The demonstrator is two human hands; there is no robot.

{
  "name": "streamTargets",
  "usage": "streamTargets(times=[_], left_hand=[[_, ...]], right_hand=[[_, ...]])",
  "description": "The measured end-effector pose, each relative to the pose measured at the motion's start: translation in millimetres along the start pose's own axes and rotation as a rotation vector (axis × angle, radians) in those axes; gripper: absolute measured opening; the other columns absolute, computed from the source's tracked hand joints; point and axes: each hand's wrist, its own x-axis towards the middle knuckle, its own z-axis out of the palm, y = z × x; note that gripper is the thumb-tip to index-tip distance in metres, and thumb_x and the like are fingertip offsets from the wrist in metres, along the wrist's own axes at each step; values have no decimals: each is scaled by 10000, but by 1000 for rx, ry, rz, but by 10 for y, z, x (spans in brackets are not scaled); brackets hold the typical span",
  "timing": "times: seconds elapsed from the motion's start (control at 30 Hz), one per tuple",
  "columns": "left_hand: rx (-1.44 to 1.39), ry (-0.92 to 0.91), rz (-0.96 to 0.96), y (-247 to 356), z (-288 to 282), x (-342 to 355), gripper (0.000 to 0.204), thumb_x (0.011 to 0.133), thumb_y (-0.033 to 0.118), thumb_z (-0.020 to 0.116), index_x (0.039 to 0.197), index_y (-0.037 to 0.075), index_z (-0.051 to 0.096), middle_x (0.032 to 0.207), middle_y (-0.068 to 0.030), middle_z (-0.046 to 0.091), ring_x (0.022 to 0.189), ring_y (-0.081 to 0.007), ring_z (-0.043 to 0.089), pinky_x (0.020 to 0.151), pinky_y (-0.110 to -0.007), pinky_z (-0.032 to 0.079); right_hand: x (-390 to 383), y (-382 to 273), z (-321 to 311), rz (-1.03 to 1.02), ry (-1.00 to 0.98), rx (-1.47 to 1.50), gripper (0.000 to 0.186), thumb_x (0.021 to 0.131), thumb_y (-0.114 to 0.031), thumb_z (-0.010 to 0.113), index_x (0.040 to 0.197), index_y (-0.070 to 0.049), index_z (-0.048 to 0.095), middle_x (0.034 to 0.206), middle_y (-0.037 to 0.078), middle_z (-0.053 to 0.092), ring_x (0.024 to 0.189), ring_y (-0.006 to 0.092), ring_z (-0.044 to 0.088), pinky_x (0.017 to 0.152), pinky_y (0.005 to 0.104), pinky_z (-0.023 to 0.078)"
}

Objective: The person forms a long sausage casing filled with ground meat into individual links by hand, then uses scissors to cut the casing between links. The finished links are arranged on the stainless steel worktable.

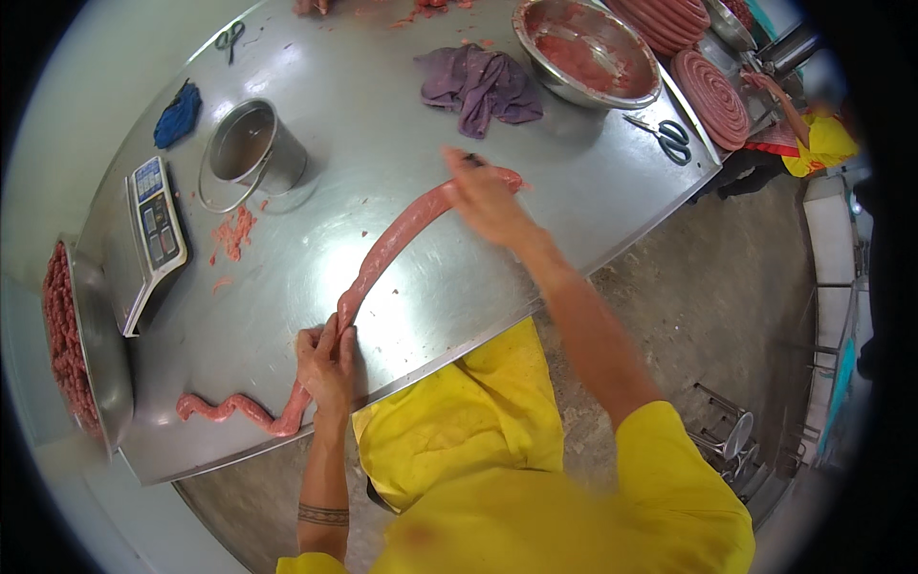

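Observation:
A long filled sausage [402, 232] lies in a curve across the steel table, running from near my right hand down to my left hand. My left hand [326, 364] pinches it at a narrow place between thumb and fingers. Past that hand, a thinner, wavy length of sausage [244, 407] trails to the left. My right hand [490, 203] is over the sausage's far end, slightly blurred. A small dark object [473, 160] shows at its fingers; its kind I cannot make out.
A metal bucket [273, 163], scale [153, 220] and blue cloth [178, 117] stand left, beside a basin of meat [100, 335]. Farther off are a purple cloth [478, 86], steel bowl [593, 86], scissors [665, 137] and coiled sausage [712, 96]. Another person [822, 143] works at far right.

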Motion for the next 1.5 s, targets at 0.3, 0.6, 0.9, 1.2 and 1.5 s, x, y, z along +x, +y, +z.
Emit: streamTargets(times=[0.3, 0.6, 0.9, 1.2, 1.5], left_hand=[[-400, 81, 764, 2321, 809, 1944, 534, 806, 249, 869, 1278, 89, 674, 1342, -179, 648, 1267, -347, 590, 1055, -456, 455], [-654, -417, 544, 2351, 636, 1946, 285, 920, 264, 771, 1183, 160, 735, 1021, -64, 769, 900, -299, 727, 790, -356, 570], [-225, 57, 946, 2463, 1028, 2139, 270, 983, 230, 642, 1227, 142, 719, 1392, -43, 665, 1331, -283, 583, 1107, -402, 484], [-61, 46, 963, 2407, 1045, 2169, 350, 1025, 230, 561, 1359, 156, 633, 1490, -59, 592, 1419, -321, 504, 1202, -472, 393], [-568, -340, 658, 2167, 663, 2133, 788, 891, 63, 750, 1587, 108, 382, 1290, -173, 693, 1266, -368, 609, 1061, -460, 484]], right_hand=[[-631, 641, -1029, 300, 260, -188, 614, 1093, -274, 521, 1616, -11, 331, 1604, 269, 425, 1464, 419, 435, 1175, 475, 388], [-1196, -118, -1063, 593, 485, -143, 639, 1052, -209, 609, 1630, -140, 346, 1674, 151, 356, 1506, 413, 367, 1193, 473, 400], [-3958, -80, -3129, 1089, -87, 179, 120, 1023, -72, 631, 1084, -32, 726, 941, 84, 758, 918, 213, 704, 955, 423, 516], [-4748, 133, -2222, 529, 542, 1706, 351, 1018, -82, 585, 1359, -4, 613, 1206, 148, 702, 1046, 247, 647, 884, 342, 520], [-1380, 1582, -2620, 1040, 558, 1020, 683, 946, -168, 705, 1582, -185, 456, 1049, 93, 671, 537, 36, 417, 407, 197, 285]])
